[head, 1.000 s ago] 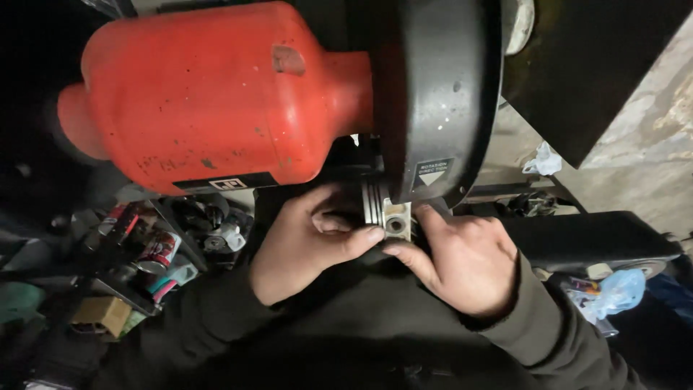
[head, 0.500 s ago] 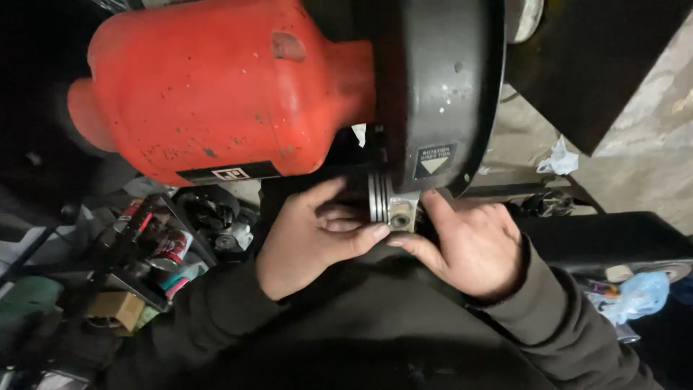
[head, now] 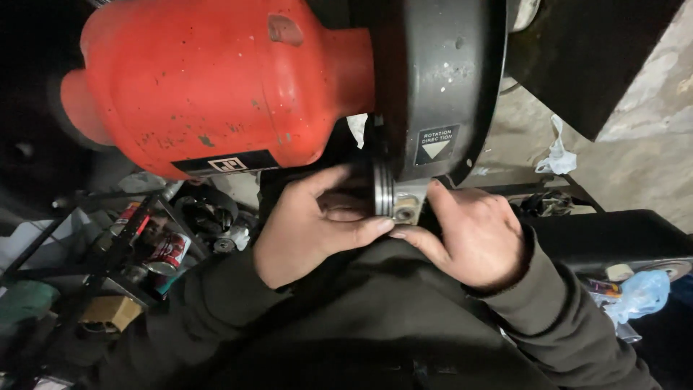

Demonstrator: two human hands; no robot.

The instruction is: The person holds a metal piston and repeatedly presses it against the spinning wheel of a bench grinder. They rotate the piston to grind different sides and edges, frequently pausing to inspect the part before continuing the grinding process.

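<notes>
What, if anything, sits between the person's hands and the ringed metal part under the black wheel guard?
Nothing visible. The left hand and the right hand both already grip the ringed metal part, pressed up under the black wheel guard.

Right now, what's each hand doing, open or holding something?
Left hand: closed around the ringed metal part.
Right hand: fingers pressed on the same part.

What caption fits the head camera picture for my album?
Two hands, left hand and right hand, hold a ringed metal part against a red-and-black machine.
</notes>
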